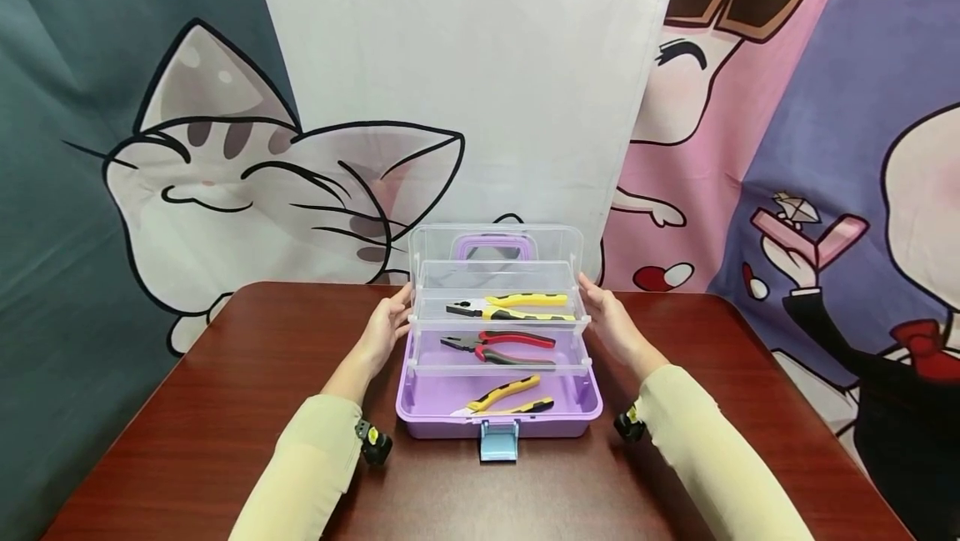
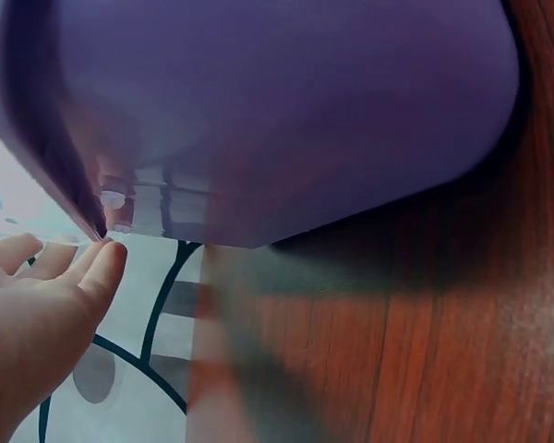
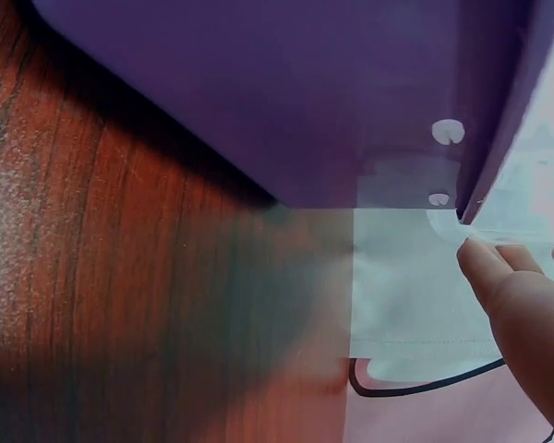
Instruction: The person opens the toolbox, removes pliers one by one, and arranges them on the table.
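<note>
A purple toolbox (image 1: pixel 420 428) stands unfolded on the table, its clear lid (image 1: pixel 495 241) tipped back with a purple handle on it. Two clear trays rise in steps above the base. Yellow-and-black pliers (image 1: pixel 527 301) lie in the upper tray, red-and-black pliers (image 1: pixel 517 337) in the lower one, and another yellow-handled pair (image 1: pixel 510 392) in the base. At the lid's left side, my left hand (image 1: pixel 384 326) has its fingertips right at the edge. My right hand (image 1: pixel 611 326) mirrors it on the right, fingers extended along the lid's side. Both wrist views show the fingers behind the box's rear corners.
The reddish-brown wooden table (image 1: pixel 300 341) reaches back to a printed cloth (image 1: pixel 465 66) hanging close behind the box. A light-blue latch (image 1: pixel 498 443) hangs down at the toolbox's front.
</note>
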Demonstrator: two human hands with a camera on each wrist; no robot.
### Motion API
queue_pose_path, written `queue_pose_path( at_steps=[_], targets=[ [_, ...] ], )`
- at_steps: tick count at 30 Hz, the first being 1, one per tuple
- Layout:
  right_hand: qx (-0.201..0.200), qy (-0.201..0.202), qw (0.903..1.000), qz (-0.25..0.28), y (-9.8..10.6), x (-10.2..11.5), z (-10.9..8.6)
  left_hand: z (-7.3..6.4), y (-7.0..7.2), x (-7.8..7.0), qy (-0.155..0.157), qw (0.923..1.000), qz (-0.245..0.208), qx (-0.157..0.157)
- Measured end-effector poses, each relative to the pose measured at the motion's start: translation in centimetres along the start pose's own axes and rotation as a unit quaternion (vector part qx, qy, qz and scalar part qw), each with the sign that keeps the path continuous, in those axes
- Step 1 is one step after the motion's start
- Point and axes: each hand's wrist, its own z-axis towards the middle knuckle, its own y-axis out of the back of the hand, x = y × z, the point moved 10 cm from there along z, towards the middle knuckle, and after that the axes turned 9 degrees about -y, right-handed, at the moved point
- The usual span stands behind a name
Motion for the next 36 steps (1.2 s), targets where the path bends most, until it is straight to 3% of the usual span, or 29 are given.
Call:
queue_pose_path(
  at_steps=[11, 23, 36],
  targets=[
    [0.002, -0.012, 0.9998, -0.013, 0.1, 0.0, 0.8, 0.5, 0.2, 0.4, 0.006, 0.9999, -0.013, -0.003],
    [0.005, -0.037, 0.9988, 0.031, 0.1, -1.1, 1.9, 0.9, 0.5, 1.4, 0.019, 0.9987, -0.045, -0.013],
    [0.001, -0.054, 0.997, 0.056, 0.2, -1.7, 2.2, 1.3, 0.6, 2.1, 0.024, 0.9983, -0.05, -0.017]
  ],
)
